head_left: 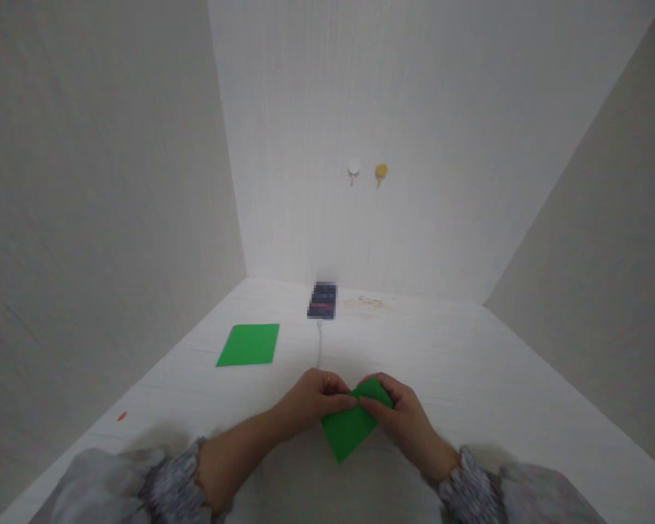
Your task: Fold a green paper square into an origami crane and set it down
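A folded sheet of green paper is held between both hands, low in the middle of the head view, with one corner pointing down toward me. My left hand pinches its upper left edge between thumb and fingers. On the other side, my right hand grips the upper right part, its thumb lying across the paper's front and the fingers behind. The two thumb tips nearly meet near the paper's top edge. Part of the fingers is hidden behind the paper. A stack or sheet of green paper lies flat to the left.
A phone-like dark device, blurred out, lies near the back wall with a white cable running toward me. Brownish marks stain the surface beside it. A small orange piece lies far left. White and yellow hooks are on the wall.
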`<state>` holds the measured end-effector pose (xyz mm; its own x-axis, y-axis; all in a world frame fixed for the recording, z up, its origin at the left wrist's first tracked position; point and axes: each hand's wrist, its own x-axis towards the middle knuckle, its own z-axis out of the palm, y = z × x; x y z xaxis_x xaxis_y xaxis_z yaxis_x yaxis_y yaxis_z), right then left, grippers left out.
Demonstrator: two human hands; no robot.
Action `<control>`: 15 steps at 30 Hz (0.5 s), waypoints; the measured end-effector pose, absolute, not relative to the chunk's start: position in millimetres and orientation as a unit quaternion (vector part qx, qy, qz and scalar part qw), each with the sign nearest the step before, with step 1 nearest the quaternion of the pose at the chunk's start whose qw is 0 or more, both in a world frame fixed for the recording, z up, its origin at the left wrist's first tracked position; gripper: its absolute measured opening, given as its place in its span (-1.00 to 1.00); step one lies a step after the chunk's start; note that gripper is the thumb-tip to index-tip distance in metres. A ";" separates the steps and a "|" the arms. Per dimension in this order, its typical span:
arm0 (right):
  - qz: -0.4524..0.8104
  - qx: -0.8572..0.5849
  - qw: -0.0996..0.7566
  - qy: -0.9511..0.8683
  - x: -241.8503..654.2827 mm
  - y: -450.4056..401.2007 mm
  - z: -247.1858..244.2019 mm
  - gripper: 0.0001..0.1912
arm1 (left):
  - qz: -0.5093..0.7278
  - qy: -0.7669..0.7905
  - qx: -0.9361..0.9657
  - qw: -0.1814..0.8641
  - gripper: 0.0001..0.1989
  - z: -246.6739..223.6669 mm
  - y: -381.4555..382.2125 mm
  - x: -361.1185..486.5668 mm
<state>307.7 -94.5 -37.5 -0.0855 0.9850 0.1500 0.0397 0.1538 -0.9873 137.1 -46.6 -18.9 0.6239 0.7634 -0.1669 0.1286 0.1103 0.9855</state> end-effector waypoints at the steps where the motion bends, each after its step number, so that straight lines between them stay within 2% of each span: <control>1: 0.461 -0.458 0.498 -0.575 308.2 -94.1 -38.4 -0.92 | 0.235 0.357 0.617 0.661 -0.71 -19.7 -45.6 136.3; 15: 0.381 -0.462 0.474 -0.645 314.8 -95.3 -41.9 -0.93 | 0.225 0.360 0.588 0.689 -0.78 -28.2 -40.8 132.2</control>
